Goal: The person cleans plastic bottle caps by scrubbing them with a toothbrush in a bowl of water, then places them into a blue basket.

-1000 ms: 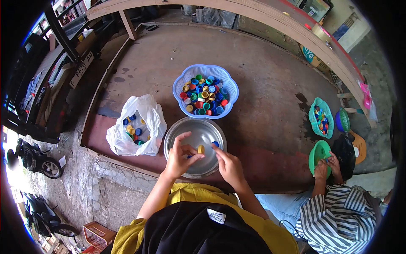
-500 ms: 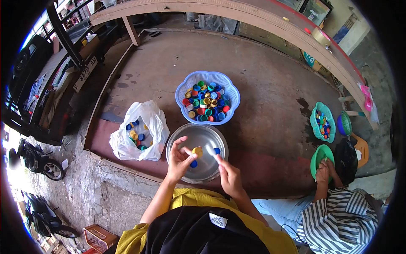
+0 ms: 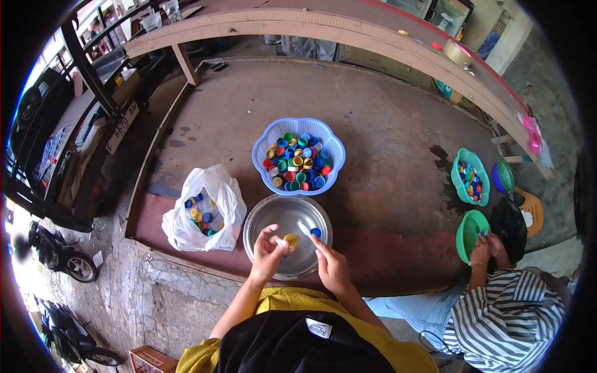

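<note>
My left hand pinches a yellow bottle cap over a round metal bowl. My right hand is closed, index finger forward, on a slim whitish tool whose tip slants toward the yellow cap; I cannot tell its exact kind. A blue bottle cap shows just beyond the right fingertip. Behind the bowl stands a light-blue scalloped basket of mixed coloured caps. Left of the bowl, an open white plastic bag has several caps inside.
A person in a striped shirt works at right, hands over a green bowl. Beyond are a teal basket of caps and a black plastic bag. A wooden rail crosses the far side of the brown tabletop.
The view has tilted, so the tabletop things sit lower in frame. My hands stay over the bowl with the yellow cap and tool. The person's hands at right have shifted slightly.
</note>
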Demonstrator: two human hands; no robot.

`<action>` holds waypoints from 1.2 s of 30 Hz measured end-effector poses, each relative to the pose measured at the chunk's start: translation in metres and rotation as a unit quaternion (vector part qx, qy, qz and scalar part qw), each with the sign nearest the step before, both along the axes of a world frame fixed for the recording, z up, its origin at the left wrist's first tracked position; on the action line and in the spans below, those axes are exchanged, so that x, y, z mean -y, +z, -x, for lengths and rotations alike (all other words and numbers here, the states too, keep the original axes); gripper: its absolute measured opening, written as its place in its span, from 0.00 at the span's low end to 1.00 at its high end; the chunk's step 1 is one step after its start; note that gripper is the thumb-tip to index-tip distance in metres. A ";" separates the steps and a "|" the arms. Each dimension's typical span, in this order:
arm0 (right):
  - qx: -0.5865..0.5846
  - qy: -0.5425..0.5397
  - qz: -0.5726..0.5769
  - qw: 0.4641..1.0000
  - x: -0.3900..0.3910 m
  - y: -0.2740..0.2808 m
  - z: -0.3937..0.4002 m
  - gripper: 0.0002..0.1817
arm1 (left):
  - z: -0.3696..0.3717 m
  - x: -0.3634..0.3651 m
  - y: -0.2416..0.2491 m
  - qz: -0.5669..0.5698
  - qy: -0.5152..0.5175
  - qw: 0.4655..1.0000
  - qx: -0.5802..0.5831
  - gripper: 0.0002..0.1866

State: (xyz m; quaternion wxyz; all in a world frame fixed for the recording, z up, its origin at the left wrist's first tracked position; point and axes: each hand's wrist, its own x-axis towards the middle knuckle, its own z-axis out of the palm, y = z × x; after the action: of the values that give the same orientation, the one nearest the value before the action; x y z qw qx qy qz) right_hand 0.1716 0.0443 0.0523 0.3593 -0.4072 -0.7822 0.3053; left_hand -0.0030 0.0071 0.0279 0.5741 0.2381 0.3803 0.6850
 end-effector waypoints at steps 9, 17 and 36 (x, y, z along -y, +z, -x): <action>0.074 0.012 0.038 0.996 -0.003 0.001 -0.029 0.19 | 0.007 0.001 0.018 0.030 -0.080 0.986 -0.141 0.27; 0.044 0.014 0.078 0.996 0.022 -0.008 -0.031 0.18 | 0.056 -0.130 0.057 -0.078 -0.003 0.897 -0.436 0.12; -0.007 -0.102 0.015 0.995 0.036 0.007 -0.057 0.18 | -0.017 -0.072 -0.021 -0.059 -0.206 0.605 -0.767 0.27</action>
State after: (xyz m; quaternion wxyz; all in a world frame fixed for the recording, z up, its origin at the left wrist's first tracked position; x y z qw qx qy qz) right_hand 0.2287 0.0080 0.0590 0.3874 -0.4879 -0.7296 0.2821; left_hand 0.0145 0.0794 0.0067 0.1826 0.7814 0.5809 0.1363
